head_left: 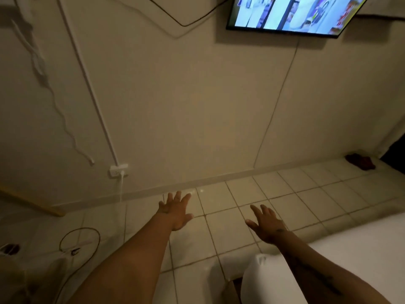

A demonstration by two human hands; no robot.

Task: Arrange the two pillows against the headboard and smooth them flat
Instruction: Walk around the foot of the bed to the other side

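Observation:
Both of my arms reach forward over a tiled floor. My left hand (176, 210) is open with the fingers spread and holds nothing. My right hand (266, 222) is also open, fingers apart, empty, just past the corner of a bed with a white sheet (355, 244) at the lower right. No pillow and no headboard can be seen in the head view.
A beige wall faces me with a lit television (289, 14) at the top right. A wall socket (118, 170) with a white cable sits low on the left. A looped wire (80, 239) lies on the floor at the left. A dark red cloth (360, 162) lies by the far wall.

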